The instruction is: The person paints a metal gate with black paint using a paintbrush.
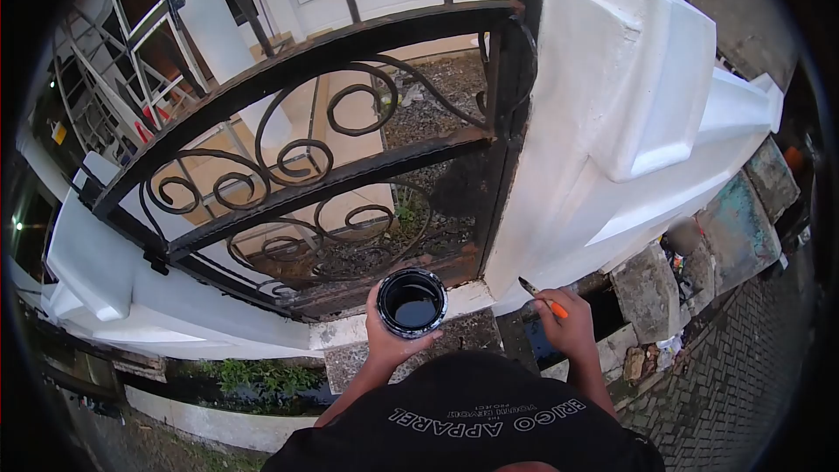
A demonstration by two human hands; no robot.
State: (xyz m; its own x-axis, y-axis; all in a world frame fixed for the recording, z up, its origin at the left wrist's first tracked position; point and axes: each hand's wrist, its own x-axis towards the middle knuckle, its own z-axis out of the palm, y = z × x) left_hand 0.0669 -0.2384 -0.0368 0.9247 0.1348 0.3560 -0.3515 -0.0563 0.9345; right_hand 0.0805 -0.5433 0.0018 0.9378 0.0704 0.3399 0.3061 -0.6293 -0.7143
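Observation:
My left hand (390, 345) is wrapped round an open can of black paint (413, 303), held upright in front of my chest. Paint smears mark its rim, and dark liquid shows inside. In my right hand (570, 329) is a paintbrush (552, 306) with an orange handle; its dark bristles point up and left, apart from the can. Ahead stands a black wrought-iron gate (336, 177) with scrolls and spear tips. Brown patches show along its top and lower parts. Neither hand touches the gate.
A white pillar and wall (603, 114) rise right of the gate, with a lower white wall (201, 319) on the left. A drainage ditch (262, 385) with plants runs below. Concrete slabs (648, 293) and rubble lie at right beside brick paving (734, 376). Ladders (144, 26) stand behind.

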